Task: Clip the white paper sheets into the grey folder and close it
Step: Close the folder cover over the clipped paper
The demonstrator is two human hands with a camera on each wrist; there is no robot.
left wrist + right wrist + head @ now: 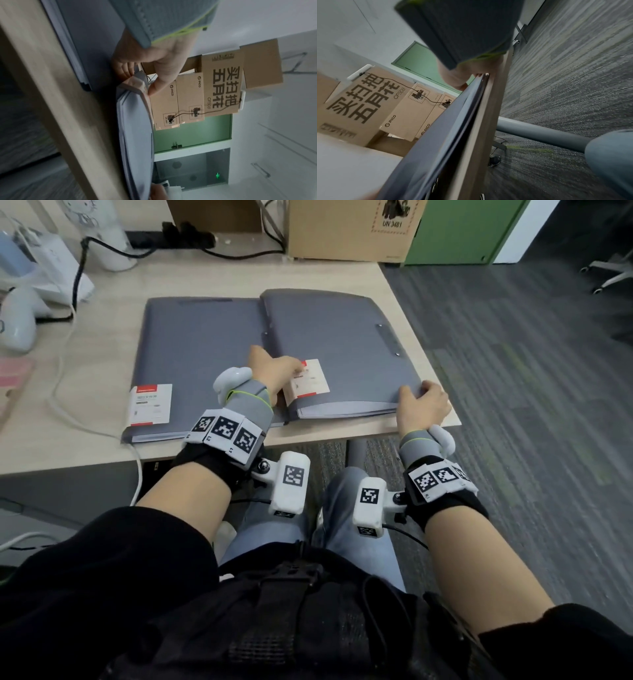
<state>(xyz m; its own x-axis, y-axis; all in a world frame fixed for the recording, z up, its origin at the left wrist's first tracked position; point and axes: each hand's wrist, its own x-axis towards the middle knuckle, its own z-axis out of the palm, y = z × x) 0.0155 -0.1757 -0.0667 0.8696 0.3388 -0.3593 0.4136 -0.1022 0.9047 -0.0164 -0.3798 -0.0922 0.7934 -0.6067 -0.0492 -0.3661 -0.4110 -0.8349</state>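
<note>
Two hands on the right-hand grey folder (339, 347). Left hand (274, 371) sits at its near-left corner, by the white label (310, 378), and in the left wrist view the thumb and fingers (157, 86) pinch that corner's edge. Right hand (424, 405) has its fingers curled over the folder's near-right corner at the bench (212, 278) edge, thumb on top of the cover, gripping it.

Outward from there: the folder lies flat on the bench with its cover down, and white paper sheets (346, 409) show as a pale stack along the near edge under the cover. A metal clip bar (388, 339) sits on the far right of the cover. I can't tell if the sheets are actually clipped inside. A second folder (191, 354) lies just beside it on the left, touching or slightly under it.

My read: either nearly done or the cover is about to be lifted, hard to say. Clipping isn't confirmed.
</note>
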